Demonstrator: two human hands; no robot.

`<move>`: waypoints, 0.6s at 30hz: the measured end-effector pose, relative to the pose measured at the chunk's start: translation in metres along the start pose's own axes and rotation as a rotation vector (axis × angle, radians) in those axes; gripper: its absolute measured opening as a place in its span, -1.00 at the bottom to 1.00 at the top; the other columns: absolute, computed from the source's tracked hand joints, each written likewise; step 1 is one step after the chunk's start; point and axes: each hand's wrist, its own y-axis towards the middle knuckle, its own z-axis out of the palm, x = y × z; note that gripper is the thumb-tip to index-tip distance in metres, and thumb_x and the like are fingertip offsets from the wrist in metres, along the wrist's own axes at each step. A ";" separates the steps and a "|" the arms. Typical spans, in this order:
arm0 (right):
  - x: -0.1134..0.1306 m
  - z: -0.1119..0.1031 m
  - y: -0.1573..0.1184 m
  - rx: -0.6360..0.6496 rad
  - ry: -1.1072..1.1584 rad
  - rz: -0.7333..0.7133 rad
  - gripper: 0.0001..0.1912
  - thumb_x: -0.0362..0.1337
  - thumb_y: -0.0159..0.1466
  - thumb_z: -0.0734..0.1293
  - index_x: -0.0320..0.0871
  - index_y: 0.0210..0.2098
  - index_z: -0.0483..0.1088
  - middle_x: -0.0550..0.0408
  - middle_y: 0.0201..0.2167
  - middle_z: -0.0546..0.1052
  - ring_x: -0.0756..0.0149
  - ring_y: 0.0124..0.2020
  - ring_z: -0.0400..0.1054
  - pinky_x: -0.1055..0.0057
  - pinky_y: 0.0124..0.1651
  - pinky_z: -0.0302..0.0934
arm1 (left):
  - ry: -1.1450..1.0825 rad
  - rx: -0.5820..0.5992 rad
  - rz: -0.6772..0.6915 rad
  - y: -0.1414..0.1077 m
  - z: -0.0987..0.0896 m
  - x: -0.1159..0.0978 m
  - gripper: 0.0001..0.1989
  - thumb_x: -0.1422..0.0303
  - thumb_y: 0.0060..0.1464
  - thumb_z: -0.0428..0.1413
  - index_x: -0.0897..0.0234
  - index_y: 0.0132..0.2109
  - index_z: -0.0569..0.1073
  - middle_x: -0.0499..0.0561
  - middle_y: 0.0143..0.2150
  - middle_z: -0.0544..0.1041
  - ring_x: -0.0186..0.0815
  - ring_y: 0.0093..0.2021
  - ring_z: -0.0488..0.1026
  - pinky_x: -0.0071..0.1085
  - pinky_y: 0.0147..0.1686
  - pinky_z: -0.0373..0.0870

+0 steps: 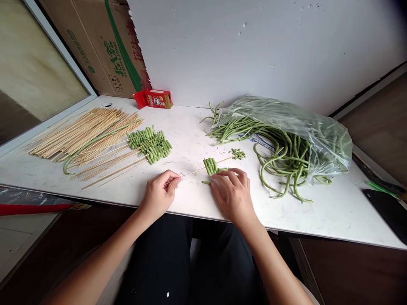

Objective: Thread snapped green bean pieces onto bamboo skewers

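My left hand (162,189) pinches the near end of a thin wooden skewer (193,171). Several short green bean pieces (210,166) sit side by side on that skewer, right of my left hand. Over the nearest pieces bends my right hand (233,190), its fingers curled down at the table; what its fingertips hold is hidden. A loose bean piece (206,182) lies beside its thumb. Small bean ends (238,153) form a little heap by the skewer's far tip. Left of these, filled bean skewers (151,144) lie stacked, their bare sticks pointing left.
Many bare skewers (79,131) are spread at the left, with a long bean (95,140) across them. Long beans (286,148) spill from a clear plastic bag (330,135) at the right. A red box (157,98) stands at the back; a black phone (384,212) lies far right.
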 end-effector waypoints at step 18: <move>-0.030 -0.022 0.003 -0.268 0.502 0.611 -0.64 0.02 0.35 0.46 -0.06 -0.01 0.66 -0.07 -0.03 0.70 0.12 -0.21 0.51 0.21 -0.24 0.30 | 0.036 0.007 0.011 -0.001 0.001 0.003 -0.83 0.33 0.36 0.11 0.26 -0.22 0.51 -0.02 -0.38 0.59 -0.35 -0.41 0.53 -0.49 -0.36 0.42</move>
